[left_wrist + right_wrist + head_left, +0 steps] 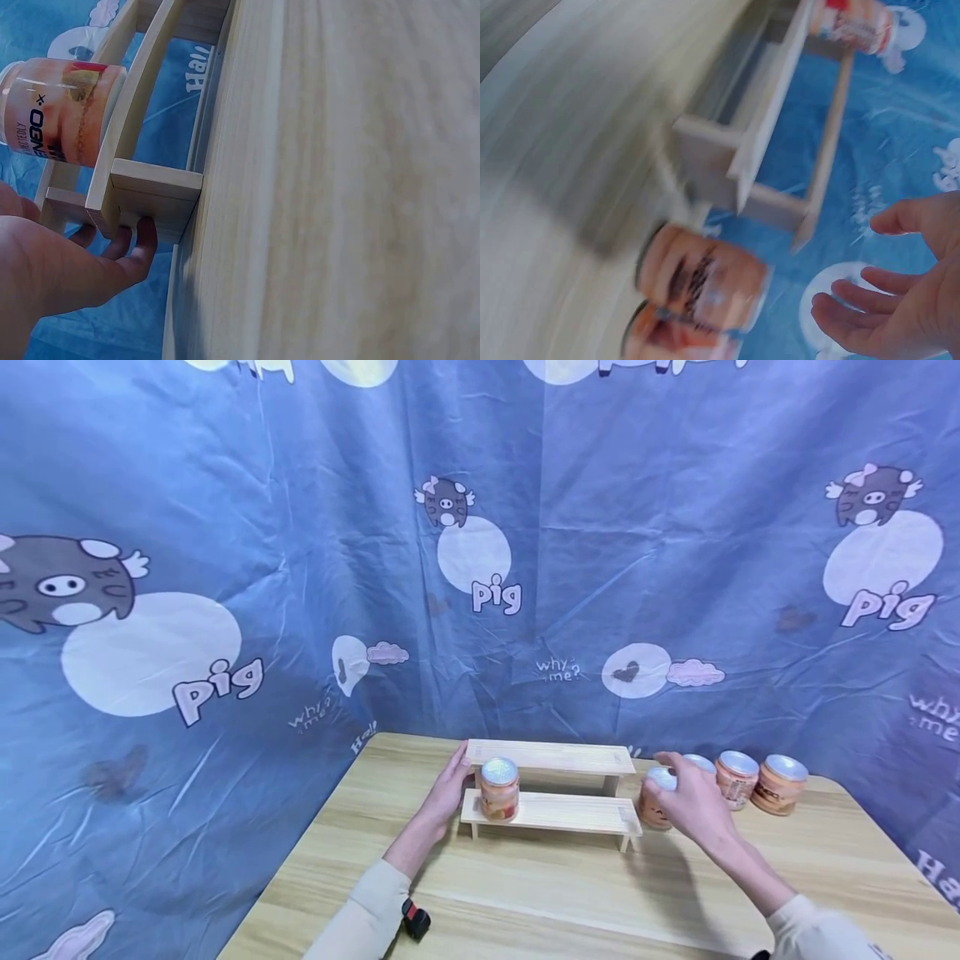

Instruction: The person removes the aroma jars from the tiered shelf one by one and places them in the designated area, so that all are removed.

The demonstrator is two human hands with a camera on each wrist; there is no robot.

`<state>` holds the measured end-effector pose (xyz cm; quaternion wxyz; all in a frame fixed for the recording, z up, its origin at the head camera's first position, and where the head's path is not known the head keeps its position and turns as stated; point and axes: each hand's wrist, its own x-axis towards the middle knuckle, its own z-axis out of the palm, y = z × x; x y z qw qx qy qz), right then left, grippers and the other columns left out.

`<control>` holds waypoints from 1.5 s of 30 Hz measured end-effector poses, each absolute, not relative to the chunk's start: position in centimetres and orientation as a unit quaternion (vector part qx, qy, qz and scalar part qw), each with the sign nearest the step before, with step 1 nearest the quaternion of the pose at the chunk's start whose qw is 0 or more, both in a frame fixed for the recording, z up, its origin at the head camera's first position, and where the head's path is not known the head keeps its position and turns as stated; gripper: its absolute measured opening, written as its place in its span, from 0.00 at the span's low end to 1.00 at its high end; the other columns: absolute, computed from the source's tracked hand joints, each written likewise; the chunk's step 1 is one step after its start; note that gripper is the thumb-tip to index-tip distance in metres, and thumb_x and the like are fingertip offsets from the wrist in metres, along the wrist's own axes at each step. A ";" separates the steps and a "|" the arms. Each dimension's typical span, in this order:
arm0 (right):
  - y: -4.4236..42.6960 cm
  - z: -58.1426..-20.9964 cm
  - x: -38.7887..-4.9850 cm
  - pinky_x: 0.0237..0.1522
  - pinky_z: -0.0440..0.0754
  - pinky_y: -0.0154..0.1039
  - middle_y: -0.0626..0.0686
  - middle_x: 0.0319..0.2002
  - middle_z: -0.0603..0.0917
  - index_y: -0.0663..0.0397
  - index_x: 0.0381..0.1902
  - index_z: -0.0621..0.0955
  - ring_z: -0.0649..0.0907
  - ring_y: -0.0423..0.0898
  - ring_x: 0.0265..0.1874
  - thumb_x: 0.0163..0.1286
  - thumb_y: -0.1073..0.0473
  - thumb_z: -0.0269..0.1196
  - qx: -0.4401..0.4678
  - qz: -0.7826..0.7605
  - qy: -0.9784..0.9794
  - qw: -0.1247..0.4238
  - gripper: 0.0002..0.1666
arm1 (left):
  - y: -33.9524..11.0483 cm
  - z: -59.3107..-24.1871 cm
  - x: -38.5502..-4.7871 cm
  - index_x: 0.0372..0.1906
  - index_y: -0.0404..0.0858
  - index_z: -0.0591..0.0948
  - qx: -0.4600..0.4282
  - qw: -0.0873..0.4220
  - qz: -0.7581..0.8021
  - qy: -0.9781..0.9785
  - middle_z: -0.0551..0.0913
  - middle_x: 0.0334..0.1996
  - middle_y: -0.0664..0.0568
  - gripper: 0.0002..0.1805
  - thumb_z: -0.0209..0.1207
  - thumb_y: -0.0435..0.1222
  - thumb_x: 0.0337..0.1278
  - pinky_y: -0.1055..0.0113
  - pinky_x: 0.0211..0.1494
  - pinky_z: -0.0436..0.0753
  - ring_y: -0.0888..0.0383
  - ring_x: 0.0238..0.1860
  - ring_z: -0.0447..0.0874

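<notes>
A two-tier wooden display rack [573, 811] stands on the table. On its lower tier, at the left, an orange-labelled can [499, 793] with a silver lid is upright. My left hand [444, 793] holds the rack's left end; in the left wrist view, its bent fingers [140, 251] lie against the end piece below that can. My right hand [697, 806] hovers by a similar can [654, 812] just right of the rack, partly covering it in the head view. Thumb and fingers are spread with nothing between them, apart from the cans in the right wrist view.
Beyond my right hand, more matching cans stand in a row, among them one can [737, 779] and the rightmost can [782, 787]. One can behind the hand is partly hidden. A blue pig-print curtain [570, 568] hangs behind the wooden table [525, 893].
</notes>
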<state>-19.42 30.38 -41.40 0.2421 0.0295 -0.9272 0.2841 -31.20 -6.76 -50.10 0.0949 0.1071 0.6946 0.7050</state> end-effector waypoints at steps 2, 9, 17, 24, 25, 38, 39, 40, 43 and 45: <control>29.2 -41.1 -19.4 0.46 0.80 0.64 0.70 0.48 0.85 0.70 0.55 0.81 0.84 0.68 0.47 0.65 0.62 0.68 0.036 0.295 -0.921 0.252 0.23 | -6.8 -50.1 -31.2 0.82 0.61 0.53 0.107 0.096 0.706 0.693 0.52 0.80 0.45 0.31 0.42 0.53 0.81 0.33 0.73 0.48 0.36 0.76 0.52; 25.5 -40.6 -19.9 0.46 0.84 0.57 0.65 0.47 0.87 0.67 0.54 0.82 0.87 0.61 0.42 0.67 0.61 0.68 0.042 0.368 -0.900 0.230 0.20 | -6.7 -50.5 -31.3 0.82 0.61 0.53 0.103 0.100 0.712 0.688 0.57 0.79 0.43 0.31 0.42 0.54 0.81 0.35 0.72 0.57 0.36 0.75 0.57; 21.8 -42.2 -21.2 0.44 0.86 0.43 0.59 0.44 0.88 0.65 0.54 0.83 0.88 0.53 0.41 0.68 0.62 0.69 0.046 0.451 -0.872 0.184 0.19 | -6.3 -50.9 -31.0 0.83 0.58 0.53 0.107 0.104 0.715 0.683 0.63 0.75 0.39 0.32 0.42 0.54 0.81 0.51 0.60 0.77 0.37 0.71 0.65; 19.1 -43.7 -22.3 0.47 0.85 0.41 0.59 0.43 0.88 0.67 0.57 0.81 0.88 0.52 0.42 0.63 0.64 0.73 0.056 0.517 -0.842 0.146 0.25 | -5.7 -50.9 -30.9 0.81 0.63 0.55 0.104 0.110 0.712 0.686 0.64 0.75 0.39 0.31 0.43 0.54 0.80 0.52 0.59 0.77 0.38 0.72 0.65; 18.7 -43.9 -22.4 0.48 0.85 0.43 0.59 0.45 0.88 0.67 0.58 0.80 0.88 0.53 0.43 0.62 0.64 0.74 0.059 0.524 -0.838 0.139 0.27 | -5.7 -50.8 -30.9 0.81 0.64 0.55 0.103 0.111 0.711 0.687 0.64 0.75 0.40 0.31 0.43 0.55 0.80 0.52 0.60 0.76 0.38 0.72 0.65; 14.4 -46.5 -24.8 0.51 0.85 0.49 0.60 0.50 0.86 0.68 0.60 0.79 0.86 0.56 0.48 0.56 0.53 0.80 0.108 0.559 -0.818 0.077 0.40 | -6.6 -50.5 -31.1 0.82 0.62 0.54 0.098 0.099 0.706 0.695 0.59 0.78 0.40 0.31 0.42 0.56 0.80 0.40 0.66 0.70 0.35 0.72 0.62; 14.2 -46.7 -24.9 0.51 0.85 0.49 0.60 0.50 0.86 0.67 0.61 0.79 0.86 0.56 0.48 0.55 0.53 0.80 0.110 0.561 -0.817 0.075 0.40 | -6.7 -50.4 -31.1 0.81 0.63 0.54 0.097 0.101 0.704 0.696 0.59 0.78 0.41 0.31 0.42 0.56 0.80 0.40 0.67 0.70 0.36 0.73 0.62; 14.1 -46.9 -25.0 0.51 0.85 0.48 0.60 0.50 0.86 0.67 0.61 0.79 0.86 0.56 0.48 0.55 0.54 0.81 0.114 0.562 -0.816 0.074 0.40 | -6.7 -50.5 -31.1 0.81 0.63 0.54 0.098 0.102 0.704 0.695 0.60 0.77 0.41 0.31 0.42 0.56 0.80 0.40 0.67 0.70 0.36 0.73 0.62; 13.7 -47.3 -25.2 0.49 0.86 0.46 0.60 0.49 0.87 0.68 0.61 0.79 0.87 0.55 0.47 0.55 0.55 0.80 0.129 0.565 -0.812 0.072 0.40 | -6.7 -50.5 -31.2 0.81 0.64 0.54 0.099 0.104 0.706 0.694 0.62 0.77 0.42 0.31 0.43 0.56 0.80 0.41 0.67 0.70 0.37 0.73 0.62; 13.6 -47.4 -25.2 0.48 0.86 0.44 0.60 0.49 0.87 0.68 0.61 0.79 0.87 0.55 0.47 0.55 0.56 0.81 0.133 0.570 -0.807 0.076 0.40 | -6.7 -50.4 -31.3 0.81 0.63 0.54 0.100 0.102 0.707 0.693 0.63 0.76 0.42 0.31 0.42 0.55 0.80 0.43 0.67 0.70 0.38 0.72 0.63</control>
